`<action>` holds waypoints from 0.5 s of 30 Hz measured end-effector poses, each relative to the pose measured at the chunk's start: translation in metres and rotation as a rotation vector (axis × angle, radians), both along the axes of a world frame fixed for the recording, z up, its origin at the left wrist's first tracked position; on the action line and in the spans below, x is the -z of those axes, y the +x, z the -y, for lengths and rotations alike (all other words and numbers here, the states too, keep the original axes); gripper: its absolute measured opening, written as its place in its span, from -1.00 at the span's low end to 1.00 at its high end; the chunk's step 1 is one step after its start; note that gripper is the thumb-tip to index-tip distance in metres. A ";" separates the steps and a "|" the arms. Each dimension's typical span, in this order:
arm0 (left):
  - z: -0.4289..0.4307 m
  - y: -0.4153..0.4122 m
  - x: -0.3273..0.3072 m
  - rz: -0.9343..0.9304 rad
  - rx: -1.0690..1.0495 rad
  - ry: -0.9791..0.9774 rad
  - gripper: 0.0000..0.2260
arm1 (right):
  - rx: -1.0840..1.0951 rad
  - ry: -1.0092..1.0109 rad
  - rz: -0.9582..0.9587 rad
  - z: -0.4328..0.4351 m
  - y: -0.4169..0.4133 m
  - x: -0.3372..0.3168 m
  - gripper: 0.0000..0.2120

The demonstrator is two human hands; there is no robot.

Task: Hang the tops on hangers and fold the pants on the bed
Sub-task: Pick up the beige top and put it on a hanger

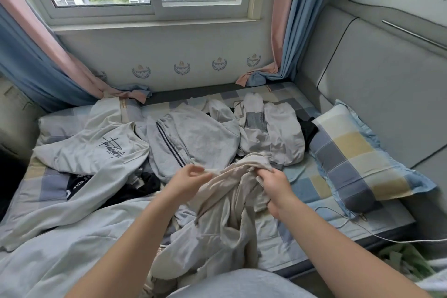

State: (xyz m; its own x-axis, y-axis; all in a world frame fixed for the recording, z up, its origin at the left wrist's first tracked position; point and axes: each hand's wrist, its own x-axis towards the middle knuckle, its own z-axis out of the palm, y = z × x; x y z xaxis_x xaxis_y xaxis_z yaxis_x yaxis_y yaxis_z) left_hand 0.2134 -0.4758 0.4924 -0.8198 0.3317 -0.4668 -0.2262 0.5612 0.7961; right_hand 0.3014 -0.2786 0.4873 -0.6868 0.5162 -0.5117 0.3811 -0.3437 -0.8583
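A beige garment hangs lifted over the near part of the bed. My right hand grips its bunched upper edge. My left hand is at the cloth's left side, fingers curled and pinching the fabric. Behind lie a grey top with black script, grey pants with dark side stripes, a pale grey and white garment and black clothing. No hanger is visible.
A checked pillow lies at the right against the padded headboard. A white cable runs across the bed's right edge. The window wall and blue-pink curtains close the far side. A light blue quilt covers the near left.
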 end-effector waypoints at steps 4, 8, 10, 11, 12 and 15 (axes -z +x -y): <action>0.001 0.018 0.020 0.112 0.079 -0.133 -0.58 | 0.096 -0.164 -0.020 -0.001 -0.001 -0.018 -0.82; -0.005 0.036 0.031 0.503 0.035 0.010 -0.39 | 0.017 -0.217 -0.130 0.008 0.001 -0.044 -0.76; -0.012 0.042 0.036 0.585 0.024 0.081 -0.54 | -0.026 -0.270 -0.204 0.014 0.002 -0.054 -0.72; -0.015 0.045 0.039 0.612 -0.013 0.117 -0.67 | -0.043 -0.296 -0.234 0.016 0.002 -0.058 -0.70; -0.018 0.046 0.042 0.650 -0.075 0.160 -0.79 | -0.059 -0.316 -0.259 0.017 0.002 -0.060 -0.69; -0.022 0.045 0.045 0.704 -0.271 0.298 -0.85 | -0.083 -0.319 -0.315 0.013 0.004 -0.065 -0.69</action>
State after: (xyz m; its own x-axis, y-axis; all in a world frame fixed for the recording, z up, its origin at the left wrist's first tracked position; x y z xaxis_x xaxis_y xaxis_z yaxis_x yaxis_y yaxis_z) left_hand 0.2581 -0.4541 0.4474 -0.4364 0.3555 -0.8265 -0.8278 0.2013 0.5237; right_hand 0.3051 -0.2915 0.5522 -0.8670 0.3031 -0.3957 0.1557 -0.5894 -0.7927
